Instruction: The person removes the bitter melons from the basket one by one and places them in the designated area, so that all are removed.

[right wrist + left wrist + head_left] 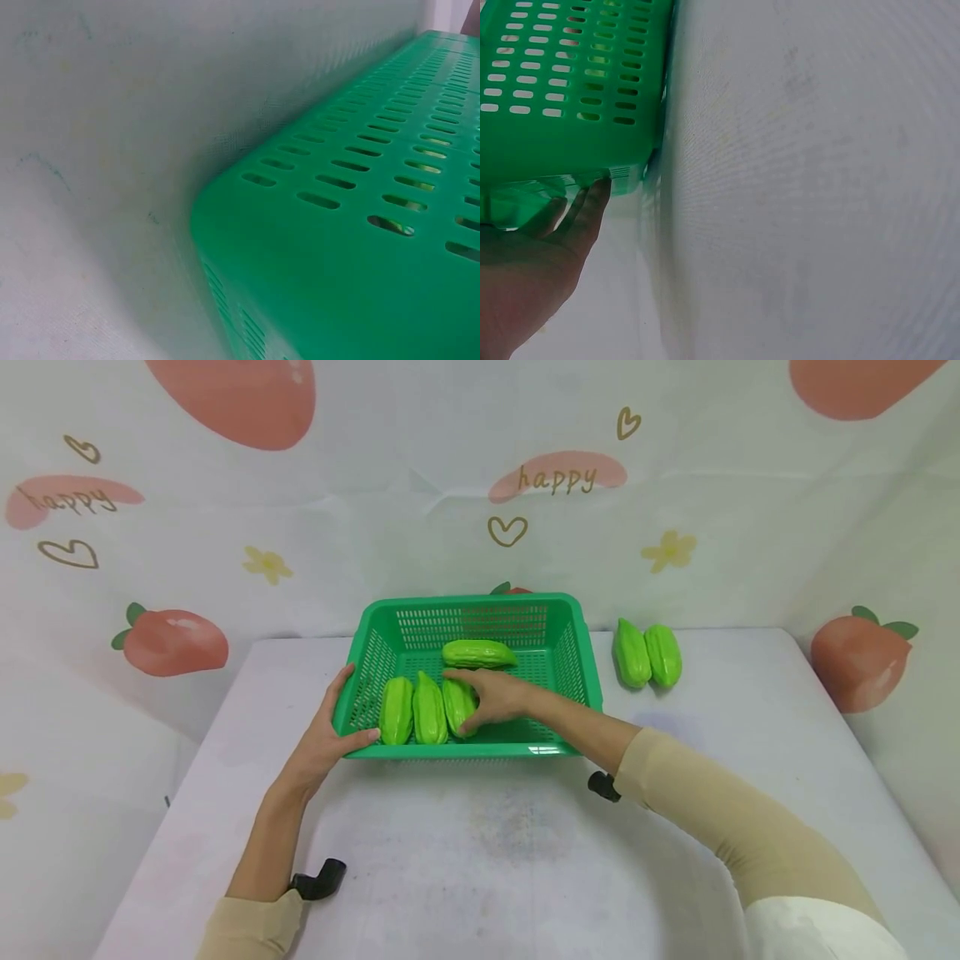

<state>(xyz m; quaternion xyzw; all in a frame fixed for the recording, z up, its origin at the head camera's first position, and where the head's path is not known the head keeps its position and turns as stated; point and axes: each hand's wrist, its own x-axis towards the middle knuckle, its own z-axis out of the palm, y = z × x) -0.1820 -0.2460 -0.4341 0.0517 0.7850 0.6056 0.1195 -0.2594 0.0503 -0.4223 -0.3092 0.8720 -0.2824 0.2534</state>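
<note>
A green plastic basket [462, 750] with slotted walls stands on the table. My left hand [321, 743] holds its left near corner, thumb over the rim; in the left wrist view the fingers [592, 214] lie along the outer wall. Inside the basket, my right hand [498, 695] grips a bright green bitter melon [454, 700], partly covering it. Beside that one, two more bitter melons [430, 710] lie in a row to the left. Another bitter melon [478, 653] lies crosswise behind them. The right wrist view shows the basket wall [337, 247] without the right hand.
Two bitter melons [648, 656] lie side by side on the white table [480, 843], right of the basket. A printed cloth [420, 527] hangs behind the table. Black wrist-worn pieces [321, 880] jut from both wrists.
</note>
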